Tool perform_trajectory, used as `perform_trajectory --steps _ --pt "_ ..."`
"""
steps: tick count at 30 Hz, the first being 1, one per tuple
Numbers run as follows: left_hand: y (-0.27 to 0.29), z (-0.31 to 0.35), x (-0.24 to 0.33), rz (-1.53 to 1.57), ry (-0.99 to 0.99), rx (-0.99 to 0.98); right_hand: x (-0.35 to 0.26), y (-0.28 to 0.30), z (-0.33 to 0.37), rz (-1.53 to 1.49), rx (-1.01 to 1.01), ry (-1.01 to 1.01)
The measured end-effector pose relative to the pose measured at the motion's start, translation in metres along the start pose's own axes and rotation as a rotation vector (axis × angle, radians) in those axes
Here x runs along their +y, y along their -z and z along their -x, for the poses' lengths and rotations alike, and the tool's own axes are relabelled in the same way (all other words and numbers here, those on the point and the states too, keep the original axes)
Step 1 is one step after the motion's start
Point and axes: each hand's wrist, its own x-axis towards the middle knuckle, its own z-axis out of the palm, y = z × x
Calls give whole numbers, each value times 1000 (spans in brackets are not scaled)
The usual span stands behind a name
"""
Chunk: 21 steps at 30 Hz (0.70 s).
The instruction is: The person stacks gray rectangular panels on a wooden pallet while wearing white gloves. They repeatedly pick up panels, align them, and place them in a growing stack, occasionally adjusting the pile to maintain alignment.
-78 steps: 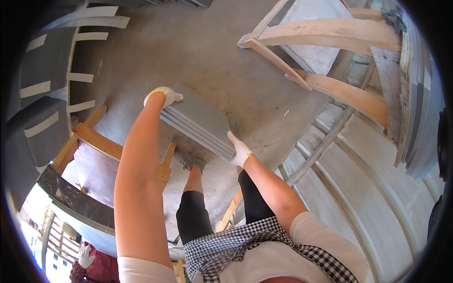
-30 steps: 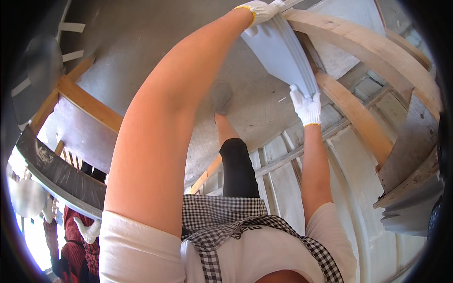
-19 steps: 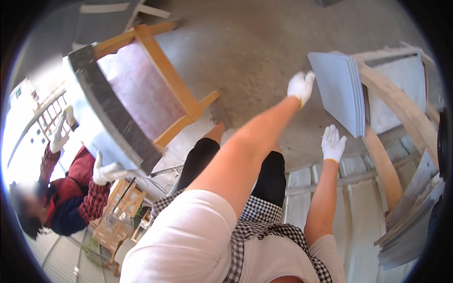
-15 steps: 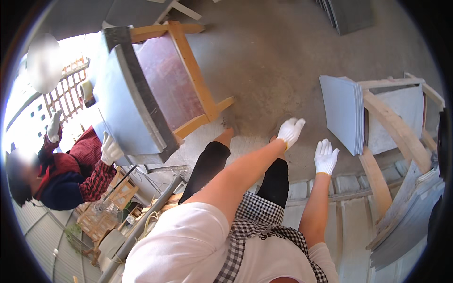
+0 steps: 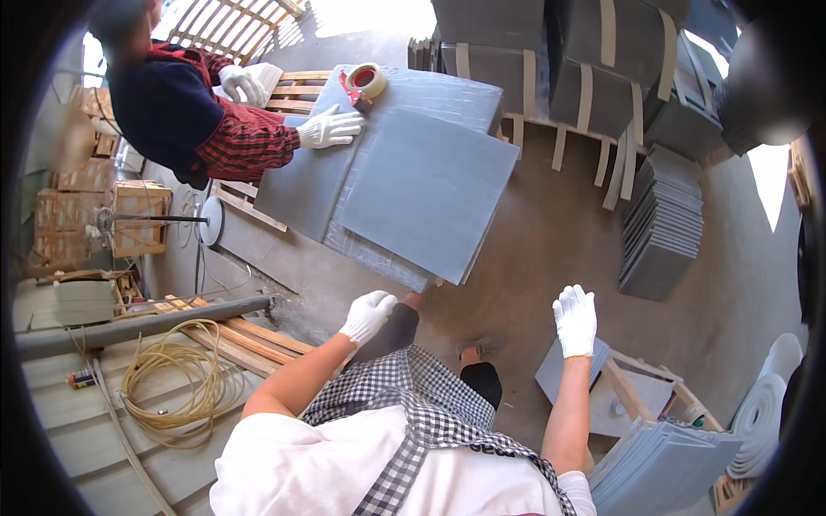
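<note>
My left hand (image 5: 368, 316), in a white knit glove, is curled closed at the near edge of the slab stack, with nothing visible in it. To the right, my right hand (image 5: 574, 320), gloved too, is open with its fingers stretched over the floor. Ahead lies a square grey slab (image 5: 430, 189) on a stack wrapped in clear film (image 5: 413, 90). A co-worker's gloved hand (image 5: 331, 129) rests flat on the slabs at the left. Beside it sits a tape dispenser (image 5: 365, 83) with a red part.
Strapped slab stacks (image 5: 594, 95) stand at the back right, with a fanned row of slabs (image 5: 662, 224) before them. Near right are leaning slabs (image 5: 662, 469) and white foam rolls (image 5: 761, 413). A coiled hose (image 5: 176, 378), a grey pipe (image 5: 172, 322) and wooden planks (image 5: 249, 340) lie left.
My view has turned right, bringing the co-worker and slab stack farther ahead. My left hand has moved left and curled, widening the distance between my hands. My right hand stays open.
</note>
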Motion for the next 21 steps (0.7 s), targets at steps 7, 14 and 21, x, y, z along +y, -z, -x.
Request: perform_trajectory --steps 7,14,21 --pt "171 -92 -10 -78 -50 816 45 -161 -46 555 162 48" --pt "254 -169 -47 58 288 957 125 -228 -100 956 370 230" --pt "265 -250 -106 1023 457 534 137 -225 -131 715 276 156"
